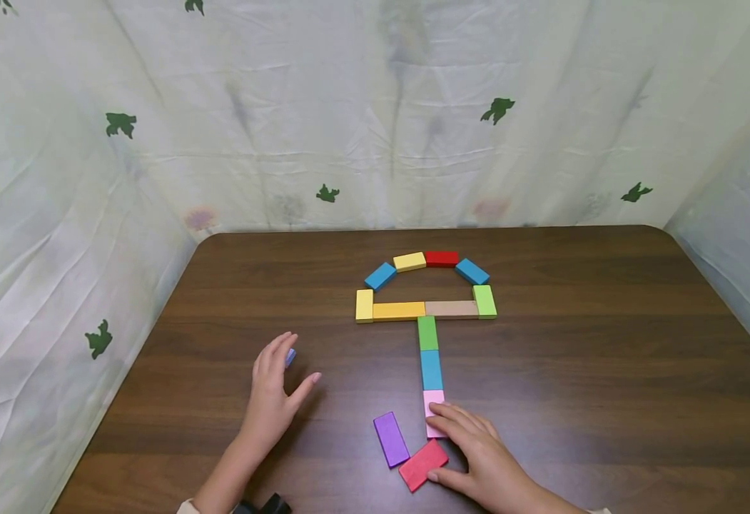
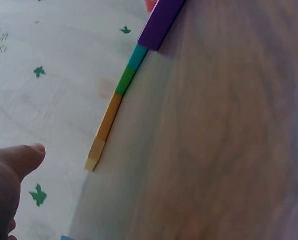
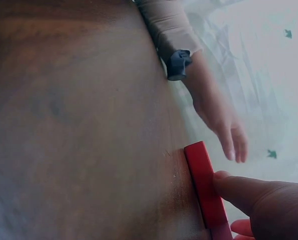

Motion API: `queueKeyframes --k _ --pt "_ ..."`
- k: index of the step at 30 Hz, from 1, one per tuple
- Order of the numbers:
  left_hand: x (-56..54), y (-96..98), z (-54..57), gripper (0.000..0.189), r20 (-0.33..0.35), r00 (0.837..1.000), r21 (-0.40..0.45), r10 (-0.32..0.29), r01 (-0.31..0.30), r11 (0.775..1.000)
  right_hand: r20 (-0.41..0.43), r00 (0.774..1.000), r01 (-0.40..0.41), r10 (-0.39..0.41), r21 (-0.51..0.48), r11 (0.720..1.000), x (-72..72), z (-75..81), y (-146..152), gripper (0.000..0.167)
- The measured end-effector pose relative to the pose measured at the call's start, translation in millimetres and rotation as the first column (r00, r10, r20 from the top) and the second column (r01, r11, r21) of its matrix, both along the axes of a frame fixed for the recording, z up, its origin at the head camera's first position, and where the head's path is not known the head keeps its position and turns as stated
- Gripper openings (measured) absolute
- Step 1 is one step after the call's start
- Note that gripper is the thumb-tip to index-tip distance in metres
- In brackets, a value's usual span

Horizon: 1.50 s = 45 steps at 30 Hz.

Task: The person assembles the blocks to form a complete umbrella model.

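Observation:
My right hand (image 1: 480, 457) rests low at the line of blocks. Its fingertips lie on the pink block (image 1: 434, 403), and its thumb touches the corner of a red block (image 1: 423, 465). In the right wrist view the thumb presses against the side of that red block (image 3: 203, 175). Just left of it, a purple block (image 1: 391, 440) lies tilted, one corner at the red one. To the left, my left hand (image 1: 272, 400) hovers with fingers extended and thumb spread, holding nothing. Behind its fingertips shows part of a small blue block (image 1: 291, 357).
Above the pink block, a blue (image 1: 431, 370) and a green block (image 1: 427, 333) continue the column. It meets a row of an orange (image 1: 399, 311) and a tan block (image 1: 452, 308), topped by an arch of several coloured blocks. A printed curtain (image 1: 375, 143) surrounds the brown table (image 1: 606, 357).

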<state>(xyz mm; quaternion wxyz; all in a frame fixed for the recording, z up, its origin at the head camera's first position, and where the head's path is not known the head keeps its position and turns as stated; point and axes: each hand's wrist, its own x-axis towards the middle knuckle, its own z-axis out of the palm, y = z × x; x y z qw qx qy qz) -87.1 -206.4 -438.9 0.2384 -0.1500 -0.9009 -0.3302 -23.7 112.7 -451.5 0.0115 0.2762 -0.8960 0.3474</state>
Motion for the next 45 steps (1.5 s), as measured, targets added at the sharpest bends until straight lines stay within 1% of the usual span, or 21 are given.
queueKeyframes --k 5,9,13,16,20,24,26,30,35,45 --pt "-4.0 -8.0 -2.8 0.066 0.061 0.996 0.04 0.06 -0.062 0.997 -0.042 0.999 -0.007 0.007 -0.004 1.0 -0.4 0.0 -0.4 0.059" --pt "-5.6 -13.2 -4.1 0.062 0.086 0.993 0.063 0.077 -0.083 0.995 -0.078 0.997 -0.016 0.015 -0.01 1.0 -0.8 0.6 -0.6 0.058" --pt "-7.2 -17.0 -6.8 0.061 0.127 0.987 0.061 0.1 -0.108 0.992 -0.07 0.997 -0.015 0.015 -0.007 1.0 -1.1 1.0 -0.4 0.058" --pt "-9.7 -20.0 -10.6 0.06 0.174 0.977 0.056 0.123 -0.135 0.989 -0.055 0.998 -0.013 0.013 -0.001 1.0 -0.8 0.2 0.2 0.059" --pt "-13.0 -24.4 -15.6 0.057 0.237 0.958 0.053 0.159 -0.176 0.983 -0.037 0.999 -0.008 0.008 0.005 1.0 -0.4 -0.7 1.0 0.06" --pt "-13.4 -27.1 -17.1 0.053 0.273 0.943 0.029 0.19 -0.206 0.978 -0.026 1.0 -0.003 0.003 0.011 1.0 -0.3 -0.9 0.8 0.061" --pt "-13.1 -27.5 -17.0 0.051 0.279 0.938 0.008 0.204 -0.215 0.977 -0.025 1.0 -0.002 0.003 0.013 1.0 -0.1 -0.8 0.7 0.061" --pt "-12.7 -27.2 -16.5 0.046 0.269 0.935 -0.028 0.233 -0.234 0.972 -0.025 1.0 -0.004 0.004 0.013 1.0 0.2 -0.4 0.7 0.06" --pt "-12.6 -26.8 -16.0 0.042 0.255 0.934 -0.045 0.252 -0.249 0.967 -0.022 1.0 -0.004 0.004 0.015 1.0 0.4 -0.2 0.6 0.06" --pt "-10.2 -24.0 -10.1 0.041 0.237 0.948 -0.004 0.211 -0.216 0.976 0.003 1.0 -0.007 0.006 0.016 1.0 0.9 0.5 0.4 0.061"
